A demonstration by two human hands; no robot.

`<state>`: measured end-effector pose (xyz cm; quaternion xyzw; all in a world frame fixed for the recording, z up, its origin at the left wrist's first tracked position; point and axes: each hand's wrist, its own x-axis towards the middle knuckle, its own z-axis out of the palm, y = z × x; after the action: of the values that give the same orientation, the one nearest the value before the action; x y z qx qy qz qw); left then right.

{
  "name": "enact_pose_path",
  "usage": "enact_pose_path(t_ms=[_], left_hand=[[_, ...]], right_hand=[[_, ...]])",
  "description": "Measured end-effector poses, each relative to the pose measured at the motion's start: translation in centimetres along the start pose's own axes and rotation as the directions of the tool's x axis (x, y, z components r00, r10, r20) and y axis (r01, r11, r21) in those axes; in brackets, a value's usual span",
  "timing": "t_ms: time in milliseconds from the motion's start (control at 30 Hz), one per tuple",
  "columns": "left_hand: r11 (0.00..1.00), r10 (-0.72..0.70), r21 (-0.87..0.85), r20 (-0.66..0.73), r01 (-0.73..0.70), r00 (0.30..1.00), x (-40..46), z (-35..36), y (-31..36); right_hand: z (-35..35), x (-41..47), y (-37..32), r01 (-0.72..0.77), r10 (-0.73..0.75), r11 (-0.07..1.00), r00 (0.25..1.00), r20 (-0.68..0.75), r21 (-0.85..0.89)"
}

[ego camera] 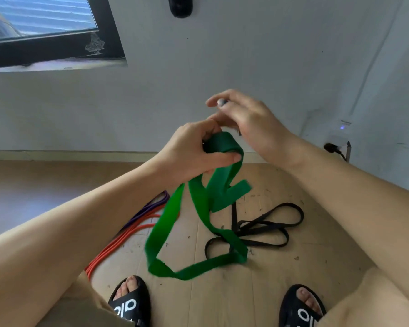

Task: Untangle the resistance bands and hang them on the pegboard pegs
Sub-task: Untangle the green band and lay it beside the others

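My left hand grips the top of a wide green band, thumb pressed over its folded loop. The band hangs down in twisted loops toward the floor. Just above and right of that, my right hand hovers with fingers loosely extended, holding nothing that I can see. On the floor lie a black band in tangled loops, an orange band and a purple band side by side. No pegboard shows clearly.
A white wall stands ahead with a dark-framed window at upper left and a dark object mounted at the top. A plug and socket sit low right. My two sandalled feet stand on the wooden floor.
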<state>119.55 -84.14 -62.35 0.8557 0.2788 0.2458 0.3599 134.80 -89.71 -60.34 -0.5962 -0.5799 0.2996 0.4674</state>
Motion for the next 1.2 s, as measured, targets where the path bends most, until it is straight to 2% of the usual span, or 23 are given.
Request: enact_pose_path(t_ms=[33, 100, 167, 267, 367, 467, 533, 633, 767, 833, 933, 1000, 1100, 1200], left_hand=[[1.0, -0.001, -0.004, -0.002, 0.001, 1.0, 0.0, -0.1, 0.0], [1.0, -0.013, 0.022, -0.011, 0.013, 1.0, -0.1, -0.4, -0.2], [0.997, -0.007, 0.074, -0.016, 0.008, 1.0, -0.2, -0.7, -0.5], [0.998, -0.046, 0.039, 0.091, 0.042, 0.995, -0.3, -0.8, -1.5], [0.995, -0.098, 0.057, 0.252, 0.087, 0.963, -0.6, -0.3, -2.7], [0.987, -0.16, 0.071, 0.298, 0.145, 0.941, -1.0, -0.1, -3.6], [0.977, -0.208, 0.015, 0.303, 0.214, 0.93, -1.1, -0.3, -3.8], [0.98, -0.192, 0.004, 0.259, 0.197, 0.947, -1.2, -0.6, -3.5], [0.98, -0.172, -0.074, 0.176, 0.187, 0.969, -1.2, -1.5, -2.7], [0.972, -0.178, -0.137, 0.083, 0.189, 0.98, -1.0, -1.8, -2.3], [0.985, -0.157, -0.08, -0.015, 0.156, 0.987, -0.8, -1.0, -1.5], [0.989, -0.14, -0.049, -0.006, 0.14, 0.99, -1.0, -0.3, -1.1], [0.975, -0.166, -0.145, 0.041, 0.17, 0.985, -1.0, -0.3, -0.9], [0.944, -0.217, -0.191, 0.26, 0.27, 0.941, -1.1, -1.1, -1.2]], right_hand=[[0.6, -0.2, -0.2, -0.029, 0.029, 1.0, 0.999, 0.044, -0.011], [1.2, -0.6, 0.2, -0.059, 0.083, 0.975, 0.991, 0.107, -0.212], [1.4, -0.7, 0.3, -0.034, 0.072, 0.948, 0.992, 0.108, -0.318], [1.1, -0.3, -0.2, 0.068, -0.067, 0.959, 0.998, 0.014, -0.274], [0.5, -0.1, -1.0, 0.126, -0.145, 0.982, 0.98, -0.137, -0.142], [-0.9, 0.3, -1.6, 0.148, -0.161, 0.987, 0.937, -0.309, -0.065], [-2.3, 0.4, -1.5, 0.125, -0.161, 0.984, 0.924, -0.348, -0.124], [-4.6, 0.3, -0.1, -0.007, -0.088, 0.937, 0.964, -0.253, -0.35], [-4.6, 0.0, 2.4, -0.179, 0.162, 0.859, 0.984, -0.076, -0.479], [-3.6, -0.2, 2.5, -0.206, 0.251, 0.902, 0.965, 0.074, -0.38], [-1.5, -0.3, 2.1, -0.193, 0.211, 0.977, 0.943, 0.256, -0.093], [0.2, -0.1, 2.2, -0.174, 0.17, 0.985, 0.948, 0.269, -0.012], [1.3, -0.1, 2.4, -0.136, 0.162, 0.981, 0.966, 0.201, -0.135], [0.9, -0.4, 1.9, -0.064, 0.09, 0.982, 0.985, 0.145, -0.176]])
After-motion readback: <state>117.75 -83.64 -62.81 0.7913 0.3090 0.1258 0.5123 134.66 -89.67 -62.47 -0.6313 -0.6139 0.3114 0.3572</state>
